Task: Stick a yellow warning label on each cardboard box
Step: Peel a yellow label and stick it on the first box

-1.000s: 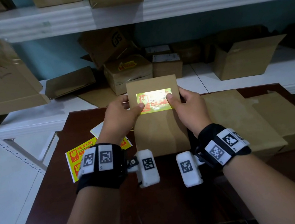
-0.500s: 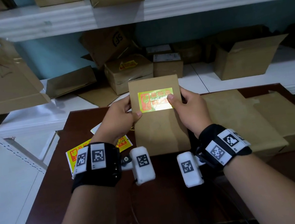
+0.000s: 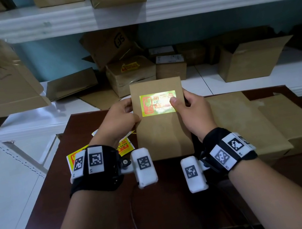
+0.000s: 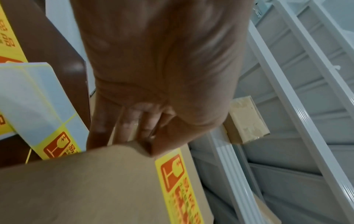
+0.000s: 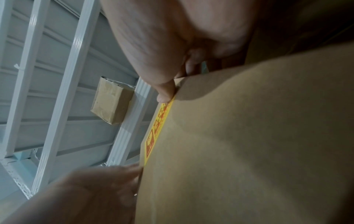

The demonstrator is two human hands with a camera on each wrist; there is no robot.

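Observation:
A flat cardboard box (image 3: 163, 132) is held tilted above the dark brown table (image 3: 95, 215), its top face toward me. A yellow warning label (image 3: 158, 103) with a red glass symbol sits stuck across its upper half. My left hand (image 3: 120, 119) grips the box's left edge, thumb on the face and fingers behind, as the left wrist view shows on the box (image 4: 95, 181). My right hand (image 3: 191, 107) grips the right edge, its thumb pressing the label's right end (image 5: 162, 115). More yellow labels (image 3: 123, 147) on a backing sheet (image 4: 38, 97) lie on the table under my left wrist.
Two larger closed cardboard boxes (image 3: 248, 123) lie on the table to the right. White metal shelves (image 3: 241, 80) behind the table carry several boxes, one (image 3: 130, 73) bearing a yellow label. An upper shelf (image 3: 167, 4) holds more boxes. White floor lies to the left.
My left thumb slid off the label's left end to the box's left edge. The box rose slightly. The right thumb stays pressed on the label's right end.

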